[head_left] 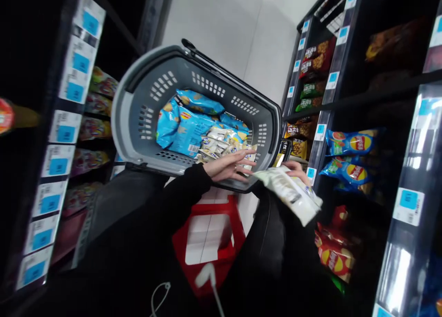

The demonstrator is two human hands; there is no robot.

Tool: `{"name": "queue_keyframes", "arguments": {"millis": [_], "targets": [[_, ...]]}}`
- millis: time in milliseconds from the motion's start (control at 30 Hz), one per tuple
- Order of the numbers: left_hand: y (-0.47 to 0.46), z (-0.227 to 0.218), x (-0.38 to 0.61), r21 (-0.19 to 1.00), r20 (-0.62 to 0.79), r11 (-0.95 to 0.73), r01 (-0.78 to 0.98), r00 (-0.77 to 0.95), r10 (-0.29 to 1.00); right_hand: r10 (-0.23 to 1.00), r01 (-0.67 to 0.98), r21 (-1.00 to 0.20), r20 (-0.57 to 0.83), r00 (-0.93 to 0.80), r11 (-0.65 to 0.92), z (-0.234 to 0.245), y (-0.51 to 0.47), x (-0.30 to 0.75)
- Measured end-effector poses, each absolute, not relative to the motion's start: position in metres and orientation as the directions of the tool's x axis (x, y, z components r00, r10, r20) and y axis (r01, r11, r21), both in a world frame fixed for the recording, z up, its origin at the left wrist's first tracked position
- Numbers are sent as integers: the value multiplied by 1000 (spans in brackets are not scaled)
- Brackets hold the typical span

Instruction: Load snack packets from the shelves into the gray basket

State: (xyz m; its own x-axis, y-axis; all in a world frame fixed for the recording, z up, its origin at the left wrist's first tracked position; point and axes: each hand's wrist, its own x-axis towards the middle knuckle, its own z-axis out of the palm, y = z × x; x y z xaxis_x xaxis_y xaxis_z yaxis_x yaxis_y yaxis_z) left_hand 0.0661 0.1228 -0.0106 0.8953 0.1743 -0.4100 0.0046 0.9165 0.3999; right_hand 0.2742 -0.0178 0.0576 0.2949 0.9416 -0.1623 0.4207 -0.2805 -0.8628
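A grey shopping basket (pixel 138 105) sits in front of me, holding blue chip bags (pixel 186 128) and several small white snack packs (pixel 221 144). My left hand (pixel 229 166) lies over the basket's near rim with its fingers stretched out and apart, holding nothing. My right hand (pixel 297 169) grips a white snack bag (pixel 293 192) just right of the basket's rim. Both arms wear black sleeves.
A red stool (pixel 207 238) stands below the basket. Dark shelves with blue price tags line both sides; the right shelf (pixel 328 119) holds blue chip bags (pixel 348 144) and red ones (pixel 333 257). White earphones (pixel 207 278) dangle near my chest.
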Motion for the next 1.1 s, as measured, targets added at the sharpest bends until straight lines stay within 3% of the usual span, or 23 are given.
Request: {"name": "queue_keyframes", "arguments": {"millis": [67, 133, 233, 333, 400, 533, 667, 833, 1100], "targets": [[128, -6, 61, 362, -312, 928, -90, 926, 212, 984, 336, -929, -177, -29, -158, 53, 29, 267], [136, -4, 57, 401, -284, 903, -156, 916, 284, 970, 320, -935, -204, -135, -152, 46, 64, 260], [148, -8, 57, 485, -302, 833, -265, 843, 445, 965, 242, -934, -258, 51, -262, 29, 86, 259], [155, -15, 60, 587, -313, 726, -359, 726, 612, 893, -15, -952, -291, 344, -305, 15, 82, 267], [156, -20, 61, 679, -306, 638, -363, 650, 695, 872, -105, -950, -311, 379, -293, 11, 75, 271], [154, -27, 65, 841, -242, 458, -289, 556, 795, 931, 48, -956, -268, 249, -289, 8, 75, 265], [152, -30, 69, 941, -147, 284, -184, 532, 834, 954, 210, -950, -177, 241, -229, -3, 83, 254], [152, -33, 68, 949, -210, 298, -103, 499, 841, 949, 268, -923, -216, 231, -275, -11, 85, 246], [153, -32, 66, 957, -274, 290, -4, 314, 909, 961, 370, -897, -167, 221, -241, -2, 89, 231]]}}
